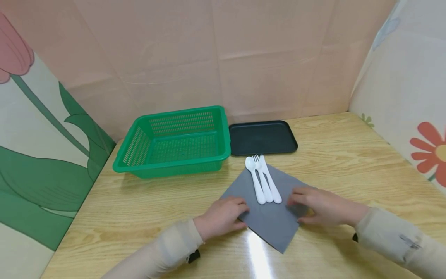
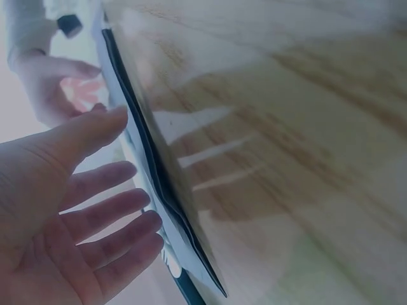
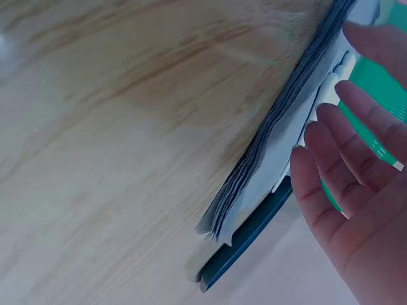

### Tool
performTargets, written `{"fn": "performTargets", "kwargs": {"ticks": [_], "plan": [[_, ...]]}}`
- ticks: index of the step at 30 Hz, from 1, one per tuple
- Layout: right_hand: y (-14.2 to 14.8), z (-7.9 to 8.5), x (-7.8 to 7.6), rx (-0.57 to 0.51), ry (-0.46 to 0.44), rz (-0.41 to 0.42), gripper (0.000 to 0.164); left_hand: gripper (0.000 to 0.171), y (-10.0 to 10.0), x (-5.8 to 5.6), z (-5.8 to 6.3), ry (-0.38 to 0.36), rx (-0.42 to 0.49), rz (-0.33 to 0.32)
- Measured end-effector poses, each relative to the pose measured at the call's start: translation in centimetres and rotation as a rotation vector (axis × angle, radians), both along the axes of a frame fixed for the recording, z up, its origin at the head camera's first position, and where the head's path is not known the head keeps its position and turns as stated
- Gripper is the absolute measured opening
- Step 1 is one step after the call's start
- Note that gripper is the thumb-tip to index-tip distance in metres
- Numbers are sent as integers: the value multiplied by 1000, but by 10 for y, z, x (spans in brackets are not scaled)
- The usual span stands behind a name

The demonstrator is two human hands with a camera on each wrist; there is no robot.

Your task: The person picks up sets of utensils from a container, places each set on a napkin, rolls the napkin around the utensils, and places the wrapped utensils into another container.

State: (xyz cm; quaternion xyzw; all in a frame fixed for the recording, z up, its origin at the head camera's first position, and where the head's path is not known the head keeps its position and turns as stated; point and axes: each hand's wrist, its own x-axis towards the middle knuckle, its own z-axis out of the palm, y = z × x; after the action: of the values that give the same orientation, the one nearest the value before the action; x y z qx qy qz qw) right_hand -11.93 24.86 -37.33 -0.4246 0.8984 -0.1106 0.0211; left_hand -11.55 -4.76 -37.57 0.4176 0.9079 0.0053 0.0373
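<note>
A grey cloth napkin (image 1: 270, 224), folded in layers, lies turned cornerwise on the table. On it rest a white spoon (image 1: 257, 186), a white fork (image 1: 265, 187) and a white knife (image 1: 273, 187), side by side with handles toward me. My left hand (image 1: 224, 215) is at the napkin's left edge, fingers loosely bent with nothing gripped. Opposite it, my right hand (image 1: 324, 206) hovers over the right corner, thumb and fingers spread apart. In the right wrist view, the napkin's layered edge (image 3: 270, 127) runs just beside the relaxed fingertips.
A green plastic basket (image 1: 177, 163) with perforated sides stands at the back left. Next to it lies a black tray (image 1: 263, 137), just behind the cutlery heads. Beyond the wooden table (image 1: 139, 232) hang a pinkish back cloth and flower-printed side panels.
</note>
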Motion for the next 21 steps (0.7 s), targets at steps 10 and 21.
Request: {"fn": "performTargets", "kwargs": {"ticks": [10,21], "plan": [[3,-6,0,-27,74,54,34,39,1,0,-2,1,2,-13],[1,-11,-5,-47,95,82,24,37,1,-2,-4,-43,9,-6]]}}
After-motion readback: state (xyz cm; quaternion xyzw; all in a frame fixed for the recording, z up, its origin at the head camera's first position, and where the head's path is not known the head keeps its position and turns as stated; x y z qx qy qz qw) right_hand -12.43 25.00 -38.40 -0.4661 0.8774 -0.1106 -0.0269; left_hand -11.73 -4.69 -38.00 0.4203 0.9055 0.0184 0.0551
